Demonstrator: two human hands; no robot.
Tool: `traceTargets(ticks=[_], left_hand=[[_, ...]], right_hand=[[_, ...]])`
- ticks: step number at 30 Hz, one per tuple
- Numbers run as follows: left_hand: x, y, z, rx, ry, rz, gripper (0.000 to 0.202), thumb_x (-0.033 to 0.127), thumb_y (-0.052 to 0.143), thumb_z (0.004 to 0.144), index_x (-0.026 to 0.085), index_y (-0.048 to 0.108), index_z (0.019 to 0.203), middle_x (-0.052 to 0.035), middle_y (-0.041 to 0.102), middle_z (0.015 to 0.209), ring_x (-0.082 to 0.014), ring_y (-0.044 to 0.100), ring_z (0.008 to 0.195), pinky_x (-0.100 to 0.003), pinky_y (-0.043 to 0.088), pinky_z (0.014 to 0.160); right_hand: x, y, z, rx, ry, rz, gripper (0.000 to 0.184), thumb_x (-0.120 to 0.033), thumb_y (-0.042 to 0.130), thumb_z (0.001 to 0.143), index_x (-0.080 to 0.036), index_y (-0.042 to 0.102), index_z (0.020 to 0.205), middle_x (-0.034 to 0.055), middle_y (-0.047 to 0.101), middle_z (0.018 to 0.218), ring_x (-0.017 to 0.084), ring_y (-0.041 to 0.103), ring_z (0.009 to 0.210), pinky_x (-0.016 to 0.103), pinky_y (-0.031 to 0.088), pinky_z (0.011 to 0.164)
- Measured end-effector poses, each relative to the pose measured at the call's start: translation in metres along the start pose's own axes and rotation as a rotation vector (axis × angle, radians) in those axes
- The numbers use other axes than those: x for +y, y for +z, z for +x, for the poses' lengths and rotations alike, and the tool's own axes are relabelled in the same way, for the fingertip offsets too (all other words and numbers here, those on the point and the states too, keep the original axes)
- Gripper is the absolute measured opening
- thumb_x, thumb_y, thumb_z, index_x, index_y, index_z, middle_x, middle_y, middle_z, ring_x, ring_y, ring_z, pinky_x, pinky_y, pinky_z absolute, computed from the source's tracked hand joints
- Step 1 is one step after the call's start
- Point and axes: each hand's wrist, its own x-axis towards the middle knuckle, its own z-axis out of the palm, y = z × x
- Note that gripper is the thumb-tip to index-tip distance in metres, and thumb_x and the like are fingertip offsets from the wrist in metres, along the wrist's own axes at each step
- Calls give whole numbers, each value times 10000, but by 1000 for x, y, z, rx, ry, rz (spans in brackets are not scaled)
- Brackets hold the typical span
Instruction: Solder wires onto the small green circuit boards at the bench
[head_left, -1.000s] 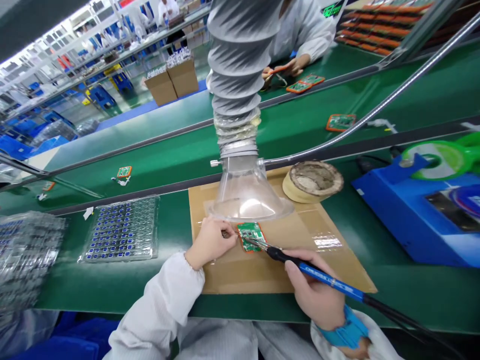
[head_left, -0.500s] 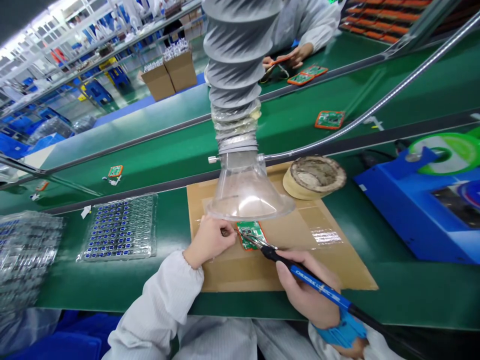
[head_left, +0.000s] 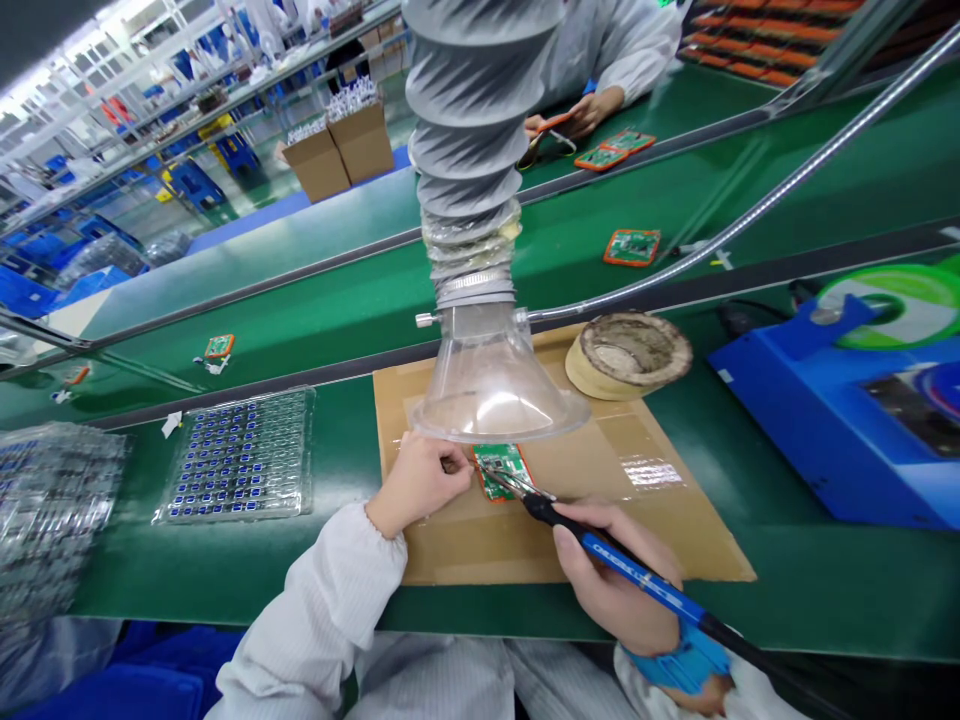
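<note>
The person's forearms enter at the lower edge and angle inward, bringing the hands near each other. The left grip [head_left: 426,480] shows its back, thumb and forefinger drawn together in a pinch, the remaining fingers largely hidden. A white sleeve [head_left: 319,600] covers the left forearm, gathered at the wrist. The right grip [head_left: 626,590] is closed in a pen-like hold, thumb and forefinger stretched forward, the right wrist [head_left: 684,660] wrapped in blue.

We wear white, finely striped sleeves [head_left: 322,590], the left gathered at its cuff [head_left: 387,524]. A blue band [head_left: 681,660] wraps our right wrist [head_left: 706,696].
</note>
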Motion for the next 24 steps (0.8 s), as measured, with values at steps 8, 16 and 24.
traceTargets(ticks=[8,16,24], left_hand=[[2,-1,0,2,8,9,187,154,628,776,166,613,589,11,603,625,-135,503,639,-283,392,695],[2,-1,-1,4,9,-6,208,160,621,768,165,571,566,18,564,596,-126,482,616,-285,396,695],[3,-3,-2,-20,26,100,151,178,661,791,184,636,642,-14,640,690,-180,559,721,-335,446,779]], right_hand=[[-1,0,1,1,13,53,74,-264,673,893,-282,665,965,30,705,823,223,683,671,347,554,596],[23,-15,-2,301,211,100,149,-356,706,873,-207,717,879,50,711,800,201,671,644,314,538,587],[44,-32,58,461,34,-226,243,-254,729,871,-200,739,1108,133,730,1035,276,710,954,382,545,848]])
